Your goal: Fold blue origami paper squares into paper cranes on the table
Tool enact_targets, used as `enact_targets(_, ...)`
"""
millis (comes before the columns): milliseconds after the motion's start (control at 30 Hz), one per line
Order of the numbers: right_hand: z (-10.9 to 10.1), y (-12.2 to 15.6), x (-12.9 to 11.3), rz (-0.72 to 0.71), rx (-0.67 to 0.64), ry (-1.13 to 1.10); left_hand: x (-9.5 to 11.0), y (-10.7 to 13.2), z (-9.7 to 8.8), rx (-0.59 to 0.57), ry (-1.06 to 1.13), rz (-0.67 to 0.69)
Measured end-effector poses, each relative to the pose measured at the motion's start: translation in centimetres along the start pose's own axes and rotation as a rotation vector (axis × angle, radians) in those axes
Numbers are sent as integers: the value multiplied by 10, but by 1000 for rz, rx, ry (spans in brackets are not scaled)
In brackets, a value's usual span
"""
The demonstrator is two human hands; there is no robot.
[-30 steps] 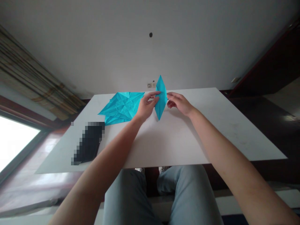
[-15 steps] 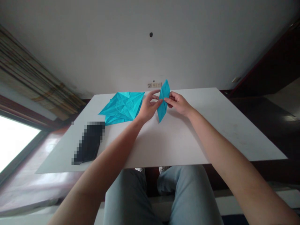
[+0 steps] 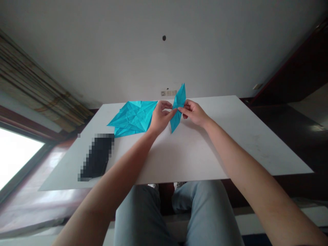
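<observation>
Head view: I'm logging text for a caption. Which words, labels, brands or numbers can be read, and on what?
None can be read.
The folded paper in left hand and right hand: plain blue.
The creased sheets: no print.
The dark slab: pixelated.
The wall sockets: too small to read.

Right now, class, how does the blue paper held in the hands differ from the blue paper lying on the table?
The held paper is a narrow, pointed diamond; the lying paper is a wide, creased sheet. The held paper is nearly upright, pinched between the left hand and right hand; the lying paper rests flat on the table. Both are the same bright blue.
</observation>
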State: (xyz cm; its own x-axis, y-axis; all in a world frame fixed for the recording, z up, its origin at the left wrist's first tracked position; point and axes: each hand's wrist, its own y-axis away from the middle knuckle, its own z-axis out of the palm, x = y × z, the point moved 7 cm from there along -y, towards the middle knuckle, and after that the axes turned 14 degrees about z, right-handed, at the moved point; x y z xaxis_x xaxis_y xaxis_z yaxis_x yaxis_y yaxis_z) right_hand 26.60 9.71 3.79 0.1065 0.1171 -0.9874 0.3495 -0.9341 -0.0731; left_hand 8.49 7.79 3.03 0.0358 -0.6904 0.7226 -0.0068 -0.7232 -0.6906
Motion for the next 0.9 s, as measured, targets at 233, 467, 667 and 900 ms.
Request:
enact_targets(233,-3,0,3,27,9,13,3,-2,0,-4,6,-22)
enact_targets(467,-4,1,1,19,11,-12,1,-2,0,-21,40,-56)
enact_targets(667,-4,-1,2,12,12,-15,-5,4,2,-78,31,-101)
enact_targets(900,2,-1,8,25,18,3,17,2,-2,-26,-225,101)
